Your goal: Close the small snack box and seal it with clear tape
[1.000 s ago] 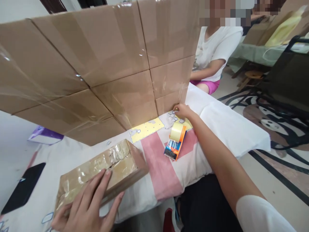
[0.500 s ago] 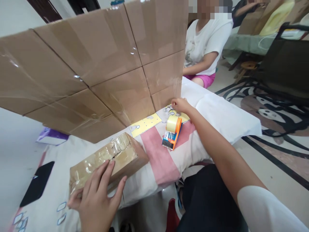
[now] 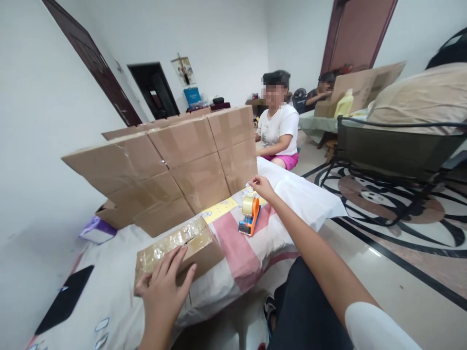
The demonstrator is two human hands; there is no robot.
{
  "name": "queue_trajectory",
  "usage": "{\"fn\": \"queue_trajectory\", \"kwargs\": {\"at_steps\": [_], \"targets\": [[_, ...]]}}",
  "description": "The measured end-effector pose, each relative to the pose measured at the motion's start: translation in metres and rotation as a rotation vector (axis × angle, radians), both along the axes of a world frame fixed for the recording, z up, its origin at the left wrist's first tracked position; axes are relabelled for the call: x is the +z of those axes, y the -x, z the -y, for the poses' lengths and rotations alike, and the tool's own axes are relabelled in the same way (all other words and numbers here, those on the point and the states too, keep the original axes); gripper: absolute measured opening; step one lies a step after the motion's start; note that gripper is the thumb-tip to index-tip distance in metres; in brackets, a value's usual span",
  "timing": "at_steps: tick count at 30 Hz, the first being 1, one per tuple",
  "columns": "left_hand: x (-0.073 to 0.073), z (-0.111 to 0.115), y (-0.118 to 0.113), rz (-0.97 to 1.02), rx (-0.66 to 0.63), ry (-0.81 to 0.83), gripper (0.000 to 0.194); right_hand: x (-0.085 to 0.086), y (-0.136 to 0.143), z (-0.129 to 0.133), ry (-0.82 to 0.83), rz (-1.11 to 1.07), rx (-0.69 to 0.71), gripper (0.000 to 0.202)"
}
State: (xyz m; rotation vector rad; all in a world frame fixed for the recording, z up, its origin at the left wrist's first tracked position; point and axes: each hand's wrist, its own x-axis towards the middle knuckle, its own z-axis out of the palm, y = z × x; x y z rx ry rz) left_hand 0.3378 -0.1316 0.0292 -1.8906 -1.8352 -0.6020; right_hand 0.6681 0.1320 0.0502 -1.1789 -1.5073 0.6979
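Head camera has tipped up since a second ago, hands barely moved. Left hand [image 3: 166,287] stays spread flat on the taped box [image 3: 178,248]; right hand [image 3: 260,185] pinches at the cardboard wall [image 3: 175,165] corner, just beyond the tape dispenser [image 3: 249,216]. Box still sits in front of the wall, so work looks paused.

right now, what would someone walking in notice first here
The big upright wall of taped brown cardboard panels stands across the bed, filling the middle of the view. In front of it the left hand lies flat on a small tape-wrapped brown cardboard box, and the right hand reaches to the wall's lower right corner, just beyond an orange tape dispenser with a yellowish roll. A seated person in a white shirt is behind.
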Motion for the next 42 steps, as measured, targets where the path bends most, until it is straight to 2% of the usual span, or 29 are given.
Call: {"fn": "queue_trajectory", "kwargs": {"at_steps": [3, 6, 9, 11, 20, 28, 32, 37, 42], "targets": [[0.002, 0.003, 0.003, 0.017, -0.011, 0.010, 0.037, -0.001, 0.023, 0.033, 0.027, -0.209, 0.103, 0.024], [0.002, 0.005, 0.009, 0.030, -0.035, 0.014, 0.037, -0.012, 0.052, 0.072, 0.073, -0.372, 0.192, 0.031], [0.000, 0.007, 0.018, 0.035, -0.070, 0.000, 0.038, -0.026, 0.079, 0.103, 0.139, -0.440, 0.291, 0.031], [-0.002, 0.009, 0.023, 0.037, -0.095, -0.009, 0.038, -0.033, 0.092, 0.112, 0.173, -0.453, 0.348, 0.030], [0.000, 0.011, 0.034, 0.039, -0.146, 0.008, 0.034, -0.056, 0.109, 0.103, 0.323, -0.477, 0.488, 0.034], [-0.001, 0.010, 0.031, 0.064, -0.132, 0.040, 0.036, -0.070, 0.132, 0.117, 0.374, -0.425, 0.658, 0.027], [-0.001, 0.008, 0.030, 0.072, -0.130, 0.016, 0.036, -0.071, 0.138, 0.121, 0.343, -0.386, 0.719, 0.028], [-0.004, 0.006, 0.033, 0.050, -0.196, -0.045, 0.040, -0.068, 0.136, 0.126, 0.331, -0.306, 0.748, 0.027], [-0.007, 0.003, 0.034, 0.040, -0.211, -0.086, 0.041, -0.068, 0.137, 0.130, 0.221, -0.267, 0.738, 0.024]]}}
